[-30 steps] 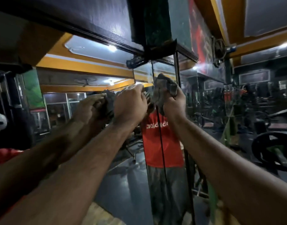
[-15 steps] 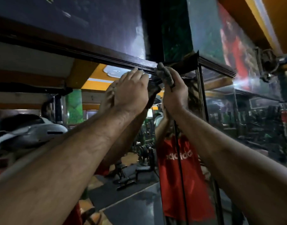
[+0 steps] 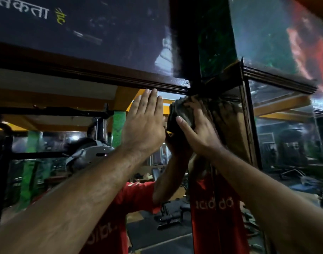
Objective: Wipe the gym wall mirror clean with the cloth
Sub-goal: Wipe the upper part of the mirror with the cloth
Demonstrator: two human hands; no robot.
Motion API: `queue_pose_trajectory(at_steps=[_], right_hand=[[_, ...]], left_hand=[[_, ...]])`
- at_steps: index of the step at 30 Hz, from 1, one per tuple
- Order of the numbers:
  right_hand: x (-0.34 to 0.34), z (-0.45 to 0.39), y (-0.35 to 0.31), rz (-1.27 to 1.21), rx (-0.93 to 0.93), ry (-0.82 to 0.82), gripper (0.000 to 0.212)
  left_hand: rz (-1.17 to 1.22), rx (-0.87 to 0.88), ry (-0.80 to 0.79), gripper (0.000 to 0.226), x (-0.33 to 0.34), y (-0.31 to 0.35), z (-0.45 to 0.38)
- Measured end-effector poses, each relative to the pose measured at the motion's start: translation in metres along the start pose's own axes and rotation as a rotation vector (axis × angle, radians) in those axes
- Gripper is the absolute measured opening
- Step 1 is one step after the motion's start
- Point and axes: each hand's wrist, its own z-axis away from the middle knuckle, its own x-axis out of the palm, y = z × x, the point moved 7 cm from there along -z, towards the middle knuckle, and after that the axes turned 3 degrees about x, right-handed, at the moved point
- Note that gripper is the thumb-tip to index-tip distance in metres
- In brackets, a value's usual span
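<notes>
The left hand (image 3: 144,125) has opened flat against the mirror (image 3: 94,143). The right hand (image 3: 199,129) now presses the cloth (image 3: 179,112) at the top corner, so the wiping starts there.

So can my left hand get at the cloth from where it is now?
Probably yes. The left hand lies flat and open on the mirror, right beside the cloth that the right hand presses to the glass. Nothing sits between them, though the right hand's fingers cover much of the cloth.

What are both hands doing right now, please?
Left hand: open, flat against the mirror.
Right hand: open, pressing the cloth to the mirror.
</notes>
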Motion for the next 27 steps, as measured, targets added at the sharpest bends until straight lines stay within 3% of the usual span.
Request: queue_pose_trajectory(at_steps=[6,9,13,16,18,22,25,27], right_hand=[[0.009,-0.021,-0.006,0.29,-0.067,0.112,0.071],[0.015,-0.018,-0.011,0.346,-0.076,0.187,0.072],[0.015,-0.007,-0.018,0.272,-0.277,0.142,0.062],[0.01,-0.021,-0.011,0.315,-0.101,0.236,0.064],[0.026,-0.021,-0.019,0.385,-0.049,0.214,0.068],[0.034,-0.011,-0.025,0.423,-0.317,0.175,0.061],[0.015,-0.028,-0.003,0.429,-0.095,0.317,0.064],[0.027,-0.028,-0.015,0.391,-0.051,0.302,0.063]], left_hand=[[-0.016,0.004,-0.006,0.063,-0.001,-0.001,-0.001],[-0.002,0.005,-0.018,0.063,-0.002,0.0,-0.001],[0.044,0.011,-0.046,0.06,-0.004,-0.001,-0.002],[0.107,0.009,-0.036,0.059,-0.011,-0.006,-0.002],[0.089,-0.009,0.036,0.061,-0.017,-0.013,0.001],[0.016,0.004,0.032,0.065,-0.01,-0.021,0.008],[-0.001,0.011,0.026,0.064,-0.006,-0.019,0.009],[0.03,0.01,0.028,0.063,-0.008,-0.019,0.008]])
